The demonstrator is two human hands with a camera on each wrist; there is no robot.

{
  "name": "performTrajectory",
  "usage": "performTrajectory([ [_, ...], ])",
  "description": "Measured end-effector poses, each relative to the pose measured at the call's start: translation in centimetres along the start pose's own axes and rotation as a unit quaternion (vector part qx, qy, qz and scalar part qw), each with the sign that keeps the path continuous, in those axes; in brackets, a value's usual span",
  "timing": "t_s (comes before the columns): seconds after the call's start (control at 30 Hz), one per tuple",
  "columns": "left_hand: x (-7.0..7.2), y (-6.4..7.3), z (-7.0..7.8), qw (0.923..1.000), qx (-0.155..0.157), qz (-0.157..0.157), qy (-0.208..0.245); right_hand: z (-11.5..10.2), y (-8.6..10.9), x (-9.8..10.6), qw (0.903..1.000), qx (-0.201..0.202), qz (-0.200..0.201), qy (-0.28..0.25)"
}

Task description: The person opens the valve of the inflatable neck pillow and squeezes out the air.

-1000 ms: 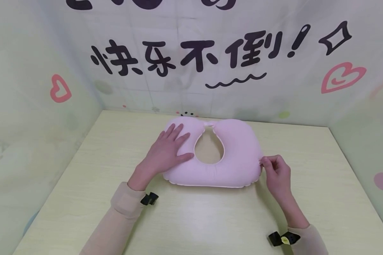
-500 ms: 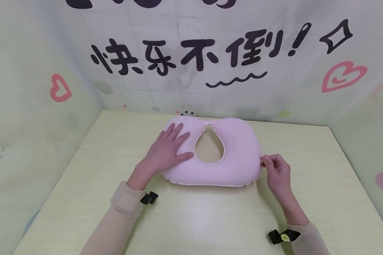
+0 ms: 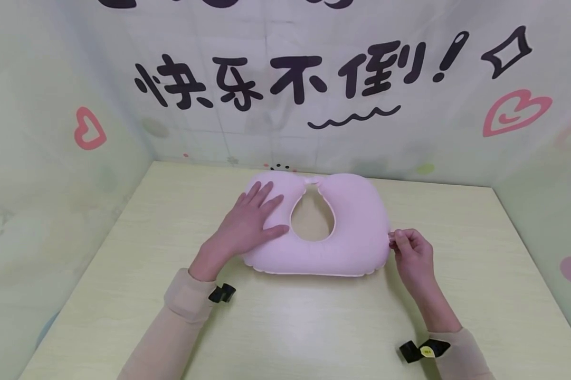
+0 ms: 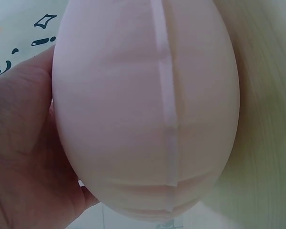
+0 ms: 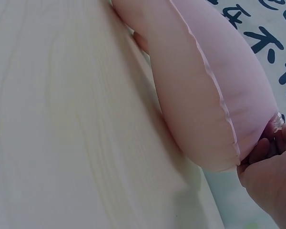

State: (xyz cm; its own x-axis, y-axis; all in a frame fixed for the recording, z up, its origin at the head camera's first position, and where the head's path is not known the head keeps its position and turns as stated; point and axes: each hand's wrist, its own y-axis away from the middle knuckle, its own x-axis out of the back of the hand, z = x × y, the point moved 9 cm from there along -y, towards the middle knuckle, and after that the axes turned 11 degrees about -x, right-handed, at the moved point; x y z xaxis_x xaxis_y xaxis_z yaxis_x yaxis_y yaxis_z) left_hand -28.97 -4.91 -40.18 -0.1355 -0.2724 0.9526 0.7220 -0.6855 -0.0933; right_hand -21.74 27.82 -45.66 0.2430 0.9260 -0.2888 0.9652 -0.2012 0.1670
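Note:
A pink inflated U-shaped neck pillow [image 3: 357, 227] lies on the table, its two ends joined by a small strap [image 3: 311, 181] at the back. Spread across its left lobe, the left hand [image 3: 245, 221] rests with straight fingers. At the pillow's right side the right hand [image 3: 415, 258] pinches a small clear plastic valve [image 5: 278, 122] between thumb and fingers. Most of the valve is hidden by the fingertips. The left wrist view is filled by the pillow's rounded, seamed edge [image 4: 114, 105], with the left hand against its side.
The pale wood-grain table [image 3: 285, 327] extends in front of the pillow and to both sides. Behind it hangs a white cloth backdrop [image 3: 247, 142] with black lettering and pink hearts. Similar cloth walls flank the table left and right.
The right hand's thumb and fingers have turned slightly at the valve. The left hand and the pillow keep their places, and the head view has tilted a little.

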Motion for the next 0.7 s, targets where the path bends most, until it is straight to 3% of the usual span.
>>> performTrajectory([
  [0.2, 0.0, 0.0, 0.0, 1.0, -0.003, 0.004, 0.001, 0.2, -0.1, -0.4, 0.9955, 0.009, -0.028, -0.09],
  [0.47, -0.1, 0.1, 0.0, 0.9999, -0.007, 0.004, 0.012, 0.9, -0.1, -0.8, 0.9874, 0.007, -0.055, -0.148],
  [0.7, 0.2, 0.2, 0.0, 0.9997, -0.012, 0.004, 0.019, 1.4, -0.2, -0.7, 0.9806, 0.009, -0.052, -0.189],
])
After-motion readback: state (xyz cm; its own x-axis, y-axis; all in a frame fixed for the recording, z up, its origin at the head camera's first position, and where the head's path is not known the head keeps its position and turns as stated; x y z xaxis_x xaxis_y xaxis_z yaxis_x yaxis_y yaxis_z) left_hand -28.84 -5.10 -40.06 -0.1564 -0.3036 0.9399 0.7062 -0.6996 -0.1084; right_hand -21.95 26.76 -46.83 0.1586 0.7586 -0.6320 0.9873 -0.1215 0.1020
